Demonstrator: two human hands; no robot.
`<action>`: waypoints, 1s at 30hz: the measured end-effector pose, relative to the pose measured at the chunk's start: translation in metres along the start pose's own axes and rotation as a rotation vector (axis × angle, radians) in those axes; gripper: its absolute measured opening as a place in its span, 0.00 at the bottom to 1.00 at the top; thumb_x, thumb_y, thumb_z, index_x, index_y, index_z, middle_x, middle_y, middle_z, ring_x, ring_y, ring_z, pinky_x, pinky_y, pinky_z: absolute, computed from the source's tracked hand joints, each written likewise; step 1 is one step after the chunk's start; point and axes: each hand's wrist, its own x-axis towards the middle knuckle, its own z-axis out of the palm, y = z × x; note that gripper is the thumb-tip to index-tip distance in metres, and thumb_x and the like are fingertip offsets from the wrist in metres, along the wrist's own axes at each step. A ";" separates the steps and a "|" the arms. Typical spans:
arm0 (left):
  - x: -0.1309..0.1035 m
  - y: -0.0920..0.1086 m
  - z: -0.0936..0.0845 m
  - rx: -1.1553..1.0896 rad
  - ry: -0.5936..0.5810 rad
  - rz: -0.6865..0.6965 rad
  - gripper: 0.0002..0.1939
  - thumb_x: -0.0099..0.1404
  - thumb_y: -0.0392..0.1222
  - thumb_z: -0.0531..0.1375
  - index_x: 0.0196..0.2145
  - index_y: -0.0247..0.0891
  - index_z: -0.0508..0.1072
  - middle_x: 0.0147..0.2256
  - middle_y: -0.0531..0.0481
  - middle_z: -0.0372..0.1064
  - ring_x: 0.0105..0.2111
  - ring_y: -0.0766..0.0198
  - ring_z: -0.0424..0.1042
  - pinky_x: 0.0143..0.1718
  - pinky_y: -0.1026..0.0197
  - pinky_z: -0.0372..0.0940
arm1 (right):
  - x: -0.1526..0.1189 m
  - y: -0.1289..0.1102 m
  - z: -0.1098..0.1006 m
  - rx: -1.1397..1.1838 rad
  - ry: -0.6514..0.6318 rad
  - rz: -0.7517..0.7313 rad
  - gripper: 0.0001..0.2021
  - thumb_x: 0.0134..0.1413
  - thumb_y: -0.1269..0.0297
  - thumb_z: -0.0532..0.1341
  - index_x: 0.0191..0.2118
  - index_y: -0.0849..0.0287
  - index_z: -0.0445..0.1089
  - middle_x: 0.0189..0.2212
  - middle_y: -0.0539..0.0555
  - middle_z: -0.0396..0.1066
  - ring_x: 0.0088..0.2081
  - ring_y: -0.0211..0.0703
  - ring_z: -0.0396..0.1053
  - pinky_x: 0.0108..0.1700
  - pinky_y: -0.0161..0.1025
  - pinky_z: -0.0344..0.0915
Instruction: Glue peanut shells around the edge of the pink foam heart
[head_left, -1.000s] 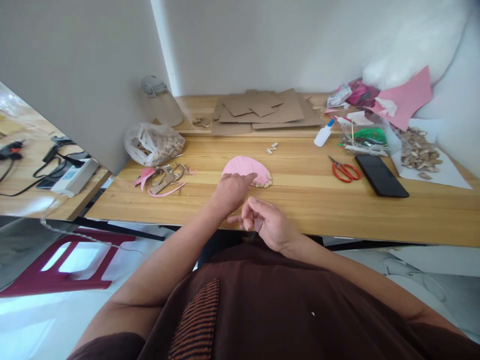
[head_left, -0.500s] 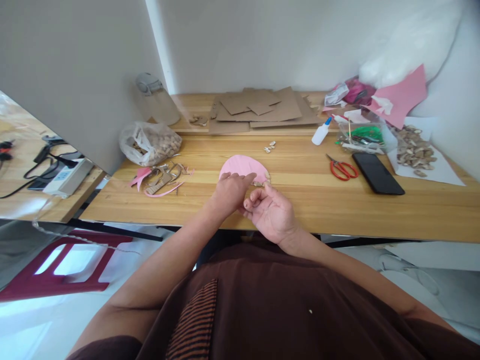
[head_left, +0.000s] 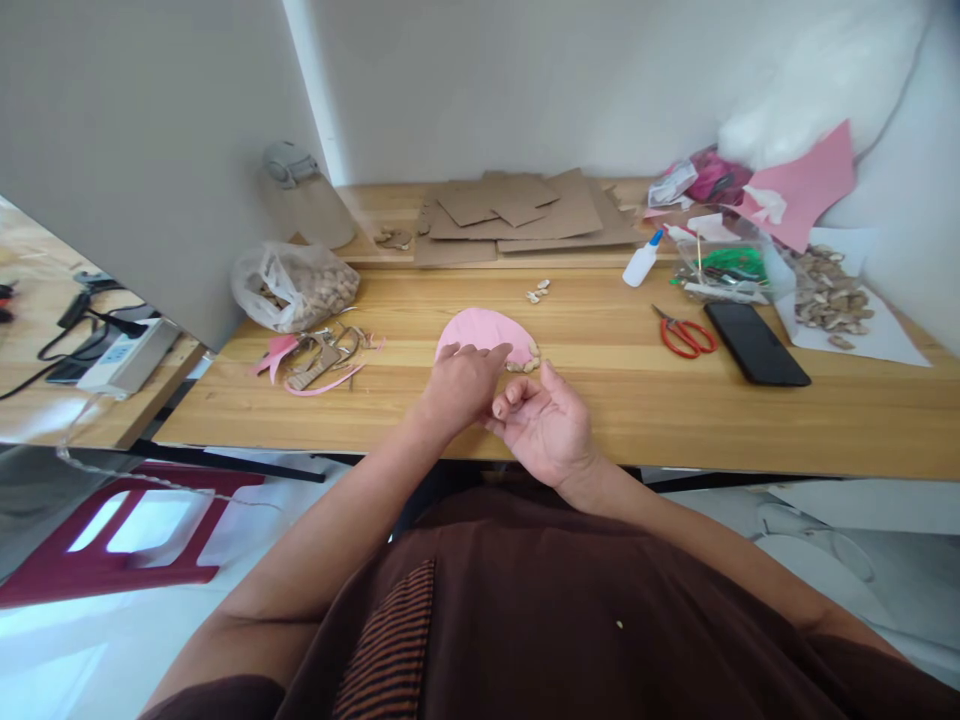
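A pink rounded paper piece lies on the wooden table, with several peanut shells along its right edge. My left hand rests over its near part, fingers extended and slightly spread. My right hand is just right of the left one, palm turned up. Its fingers are loosely curled with the thumb apart, and nothing shows in them. The right thumb tip is close to the shells on the edge, apart from them. A few loose shell pieces lie beyond the pink piece.
Red-handled scissors, a phone and a white glue bottle are to the right. Shells lie on white paper at far right. A bag of peanuts, scraps and stacked cardboard are left and behind.
My right thumb has drawn slightly away from the shells on the edge, which now show more plainly. The left hand stays on the pink piece. The view has shifted slightly.
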 end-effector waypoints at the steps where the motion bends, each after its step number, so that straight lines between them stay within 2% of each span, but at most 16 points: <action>1: 0.000 0.001 -0.001 -0.010 -0.004 -0.004 0.22 0.73 0.40 0.55 0.63 0.39 0.66 0.46 0.41 0.79 0.47 0.52 0.76 0.54 0.50 0.62 | 0.000 0.001 0.000 -0.007 0.000 -0.011 0.25 0.58 0.42 0.61 0.23 0.58 0.74 0.24 0.53 0.67 0.32 0.43 0.64 0.45 0.44 0.65; 5: 0.000 0.003 -0.002 -0.025 -0.007 -0.024 0.20 0.75 0.40 0.51 0.62 0.39 0.67 0.44 0.41 0.79 0.47 0.52 0.77 0.53 0.50 0.63 | -0.005 0.010 0.005 -0.074 -0.108 0.033 0.26 0.59 0.40 0.60 0.23 0.58 0.74 0.23 0.52 0.68 0.30 0.41 0.63 0.43 0.42 0.63; 8: 0.001 -0.001 0.000 -0.044 -0.013 -0.009 0.21 0.75 0.40 0.51 0.62 0.39 0.67 0.43 0.41 0.79 0.46 0.52 0.77 0.52 0.51 0.64 | -0.006 0.013 0.006 -0.143 -0.180 0.073 0.27 0.58 0.38 0.59 0.24 0.58 0.74 0.24 0.53 0.69 0.30 0.41 0.65 0.45 0.43 0.64; 12: 0.001 -0.011 0.009 -0.146 -0.004 0.032 0.22 0.72 0.36 0.54 0.62 0.41 0.68 0.47 0.43 0.78 0.47 0.55 0.76 0.52 0.53 0.65 | -0.002 0.001 -0.003 -0.366 -0.192 0.072 0.26 0.59 0.38 0.61 0.24 0.57 0.72 0.21 0.51 0.67 0.29 0.42 0.69 0.42 0.43 0.66; 15: 0.002 -0.020 0.019 -0.246 0.021 0.052 0.25 0.70 0.29 0.52 0.62 0.42 0.69 0.51 0.44 0.76 0.50 0.57 0.74 0.52 0.55 0.66 | -0.002 -0.018 -0.013 -0.607 -0.139 -0.087 0.23 0.59 0.42 0.64 0.25 0.57 0.72 0.21 0.50 0.68 0.30 0.44 0.73 0.39 0.42 0.65; 19: 0.006 -0.026 0.030 -0.330 0.060 0.064 0.25 0.70 0.29 0.50 0.61 0.40 0.70 0.51 0.43 0.76 0.51 0.57 0.74 0.52 0.56 0.68 | -0.005 -0.040 -0.027 -0.803 0.023 -0.343 0.20 0.59 0.45 0.66 0.25 0.56 0.72 0.23 0.49 0.70 0.30 0.42 0.72 0.39 0.42 0.66; 24: 0.007 -0.027 0.035 -0.378 0.118 0.099 0.23 0.71 0.28 0.50 0.58 0.39 0.73 0.51 0.43 0.75 0.52 0.58 0.73 0.54 0.56 0.67 | -0.005 -0.048 -0.048 -0.825 0.168 -0.410 0.20 0.56 0.45 0.68 0.25 0.56 0.72 0.21 0.48 0.68 0.26 0.39 0.68 0.37 0.42 0.67; 30: 0.006 -0.027 0.034 -0.400 0.134 0.117 0.22 0.70 0.28 0.51 0.56 0.40 0.74 0.52 0.44 0.75 0.53 0.58 0.73 0.56 0.56 0.67 | -0.003 -0.048 -0.058 -0.873 0.171 -0.434 0.19 0.58 0.45 0.67 0.25 0.55 0.73 0.21 0.49 0.69 0.26 0.38 0.66 0.37 0.42 0.67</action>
